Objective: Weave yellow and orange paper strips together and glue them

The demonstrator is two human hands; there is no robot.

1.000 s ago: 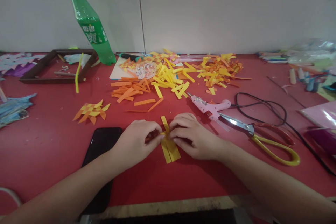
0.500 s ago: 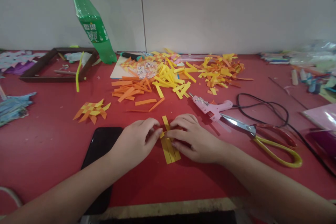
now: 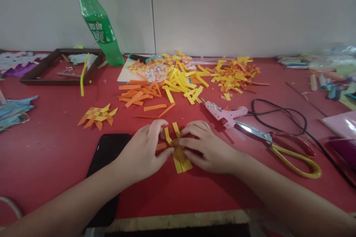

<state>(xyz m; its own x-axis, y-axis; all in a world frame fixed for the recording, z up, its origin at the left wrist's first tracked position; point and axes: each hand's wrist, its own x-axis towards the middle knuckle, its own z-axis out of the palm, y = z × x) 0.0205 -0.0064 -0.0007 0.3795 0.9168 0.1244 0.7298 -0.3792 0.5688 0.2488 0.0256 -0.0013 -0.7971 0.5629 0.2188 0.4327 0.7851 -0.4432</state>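
Observation:
Yellow paper strips (image 3: 179, 163) lie side by side on the red table, pointing away from me. An orange paper strip (image 3: 161, 146) crosses under them and shows on their left. One yellow strip (image 3: 167, 135) is bent up at its far end. My left hand (image 3: 146, 152) is at the left side, its thumb tip at the strips and its index finger arched apart from the thumb. From the right, my right hand (image 3: 207, 148) presses curled fingers onto the strips, partly covering them. Its index fingertip is close to my left thumb.
A black phone (image 3: 107, 155) lies by my left forearm, a woven paper piece (image 3: 98, 116) beyond it. Loose orange strips (image 3: 136, 94) and yellow strips (image 3: 180, 81) lie ahead. Right are a pink glue gun (image 3: 226, 113) and scissors (image 3: 294, 155). A green bottle (image 3: 102, 33) stands behind.
My left thumb and index finger have spread apart, letting go of a yellow strip, whose far end now stands bent up. The orange strip shows beneath. My right hand stays in place.

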